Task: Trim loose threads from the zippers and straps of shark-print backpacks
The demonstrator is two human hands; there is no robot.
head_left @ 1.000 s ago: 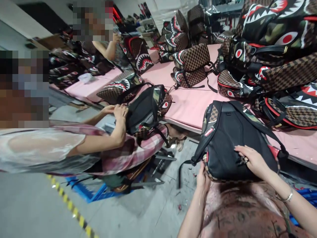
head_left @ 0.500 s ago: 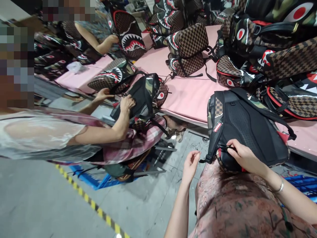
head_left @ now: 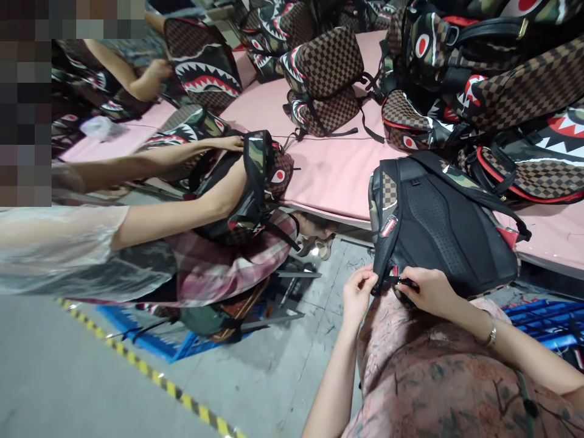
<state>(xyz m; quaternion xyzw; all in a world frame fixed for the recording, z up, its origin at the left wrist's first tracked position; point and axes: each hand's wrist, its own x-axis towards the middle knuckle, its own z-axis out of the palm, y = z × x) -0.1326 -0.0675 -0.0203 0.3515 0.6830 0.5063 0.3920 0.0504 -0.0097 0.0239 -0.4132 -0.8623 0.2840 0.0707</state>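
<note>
A black backpack [head_left: 433, 225] with a padded back panel, checkered and camouflage trim lies back side up, partly on the table edge and partly over my lap. My left hand [head_left: 359, 295] pinches the lower end of its left shoulder strap [head_left: 385, 258]. Between the fingers of my right hand [head_left: 429, 293] is a small black tool [head_left: 408, 283] that looks like thread snips. Its metal tip points left, close to the strap's lower end and a bit of red fabric. Most of the tool is hidden by my fingers.
A pink-covered table [head_left: 328, 176] bears several shark-mouth backpacks [head_left: 326, 61], piled high at right [head_left: 529, 103]. At left a co-worker's arms [head_left: 191, 213] reach over another black backpack [head_left: 255, 176]. Blue crates [head_left: 547, 322] stand below. Yellow-black tape [head_left: 150, 374] crosses the floor.
My left hand has moved up to the strap end and now touches it. My right hand has shifted slightly left and down with the tool. The co-worker's arms have reached further over their backpack.
</note>
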